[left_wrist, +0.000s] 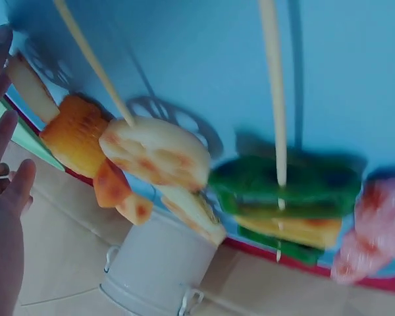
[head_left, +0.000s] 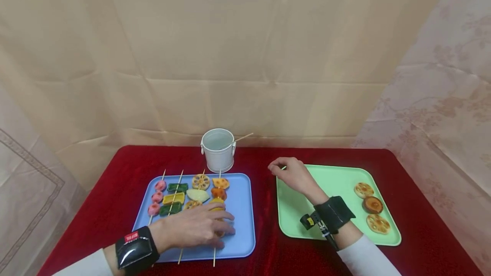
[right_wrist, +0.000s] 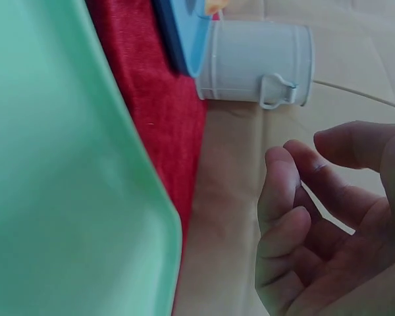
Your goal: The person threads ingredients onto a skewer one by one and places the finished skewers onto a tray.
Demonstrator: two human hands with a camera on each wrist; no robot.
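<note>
My left hand (head_left: 197, 225) is over the right part of the blue tray (head_left: 245, 208), above the rightmost skewer, which carries orange and yellow pieces (head_left: 219, 193). In the left wrist view its fingers (left_wrist: 0, 145) reach past an orange piece (left_wrist: 76, 135); no grip on anything shows. To its left lie a skewer of lotus root slices (head_left: 200, 181), one of green and yellow pepper pieces (head_left: 174, 198) and one of pink balls (head_left: 157, 197). My right hand (head_left: 293, 176) hovers at the upper left corner of the green tray (head_left: 291, 220). Its fingers (right_wrist: 280, 191) bend loosely, thumb apart, holding nothing.
Behind the blue tray stands a white bucket (head_left: 218, 156) with a thin stick (head_left: 244, 136) leaning out of it. Two lotus root slices (head_left: 378, 223) and a brown mushroom cap (head_left: 372, 205) lie at the green tray's right side. A red cloth (head_left: 264, 225) covers the table.
</note>
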